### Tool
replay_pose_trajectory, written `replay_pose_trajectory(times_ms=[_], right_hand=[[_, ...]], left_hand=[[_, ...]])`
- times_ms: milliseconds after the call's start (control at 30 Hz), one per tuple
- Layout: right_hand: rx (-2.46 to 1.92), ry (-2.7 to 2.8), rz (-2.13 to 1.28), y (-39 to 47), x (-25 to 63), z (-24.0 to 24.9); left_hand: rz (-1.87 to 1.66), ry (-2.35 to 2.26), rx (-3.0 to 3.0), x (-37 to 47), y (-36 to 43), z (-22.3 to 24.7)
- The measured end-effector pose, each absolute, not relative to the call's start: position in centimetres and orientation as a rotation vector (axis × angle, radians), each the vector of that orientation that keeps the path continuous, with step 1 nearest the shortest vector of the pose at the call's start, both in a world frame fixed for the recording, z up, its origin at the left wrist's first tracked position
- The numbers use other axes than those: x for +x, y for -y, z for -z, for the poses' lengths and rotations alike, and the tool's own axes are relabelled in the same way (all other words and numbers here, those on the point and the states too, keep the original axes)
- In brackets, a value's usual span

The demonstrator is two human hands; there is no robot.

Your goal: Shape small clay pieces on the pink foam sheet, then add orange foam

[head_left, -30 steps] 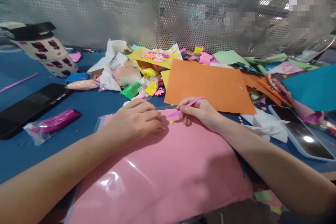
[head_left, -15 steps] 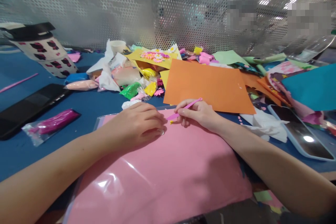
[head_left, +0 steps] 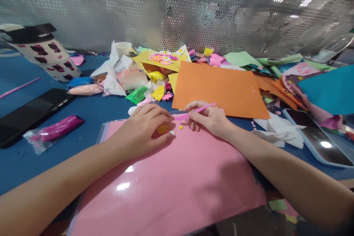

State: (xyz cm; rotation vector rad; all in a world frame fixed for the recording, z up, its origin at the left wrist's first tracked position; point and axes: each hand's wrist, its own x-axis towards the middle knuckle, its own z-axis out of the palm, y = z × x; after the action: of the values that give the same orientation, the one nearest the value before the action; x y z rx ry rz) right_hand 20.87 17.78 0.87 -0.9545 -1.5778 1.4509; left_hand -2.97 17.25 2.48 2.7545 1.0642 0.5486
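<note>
Since the earlier frames, left hand [head_left: 143, 127] has shifted slightly so that a yellow clay piece [head_left: 162, 129] now shows under its fingertips; it was hidden before. Right hand [head_left: 208, 118] has stayed almost in place, tool tip still aimed at the same spot.

Head view: the left hand lies curled, fingers pressed down on the yellow clay piece, pinning it to the pink sheet [head_left: 171, 188]. The right hand pinches a pink sculpting tool [head_left: 195, 111] between thumb and forefinger, pen-fashion, its flat tip pointing toward 9 o'clock. A tiny yellow crumb [head_left: 181, 127] lies just beside the tip, apart from the main piece.

Judgement: the step in hand appears to be cutting or shaping the clay with the tool. The next move calls for a steady hold by the left fingers and a light, exact stroke, since the piece is small.

Condition of the clay: small, flattened, rounded, bright yellow, partly covered by fingers; its full outline cannot be told.

At 12 o'clock lies an orange sheet [head_left: 221, 88]; at 9 o'clock, a magenta clay packet [head_left: 55, 129].
</note>
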Motion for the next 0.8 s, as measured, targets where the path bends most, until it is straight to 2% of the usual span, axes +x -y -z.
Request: replay_pose_trajectory(times_ms=[267, 567, 800], right_hand=[[-1.057, 1.861, -1.05, -16.3, 20.9, -1.8], [-1.03, 2.115, -0.812, -15.8, 21.0, -2.2], [-0.968, 2.225, -0.762, -15.8, 21.4, -1.7]], left_hand=[[-0.539, -0.787, 2.769, -4.1, -18.3, -2.7], [-0.57, -0.732, 2.775, -3.8, -18.4, -1.8], [-0.59, -0.762, 2.747, -3.9, -18.5, -2.2]])
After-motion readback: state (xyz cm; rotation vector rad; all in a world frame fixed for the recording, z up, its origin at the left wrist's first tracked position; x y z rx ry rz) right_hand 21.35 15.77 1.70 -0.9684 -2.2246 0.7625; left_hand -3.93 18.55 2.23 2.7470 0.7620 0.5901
